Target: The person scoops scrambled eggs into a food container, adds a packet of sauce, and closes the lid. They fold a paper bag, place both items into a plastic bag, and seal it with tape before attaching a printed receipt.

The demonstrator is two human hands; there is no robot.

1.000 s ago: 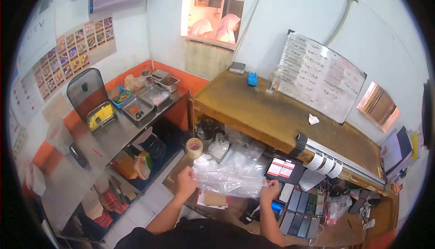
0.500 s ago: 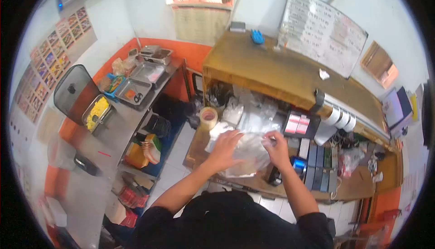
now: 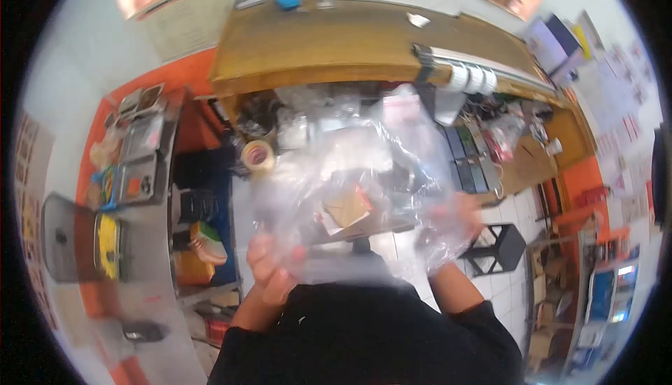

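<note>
A large clear plastic bag (image 3: 413,143) spreads wide in front of my chest, blurred by motion. My left hand (image 3: 269,267) grips its lower left edge with the fingers closed on the film. On the other side my right hand (image 3: 458,222) has hold of the bag, seen partly through the crumpled plastic. Through the film show the wooden desk and a small tan piece of card or paper (image 3: 346,210). A roll of tape (image 3: 257,155) stands on the desk just left of the bag.
To the left runs a metal counter (image 3: 150,245) with trays and a pan of yellow food (image 3: 108,245). A raised wooden shelf (image 3: 315,42) spans the back of the desk. Several phones (image 3: 469,161) lie at the right. A black stool (image 3: 500,248) stands on the tiled floor.
The plastic bag has come up off the desk and been spread open between my hands. Both hands moved nearer my body and farther apart. My view has turned right.
</note>
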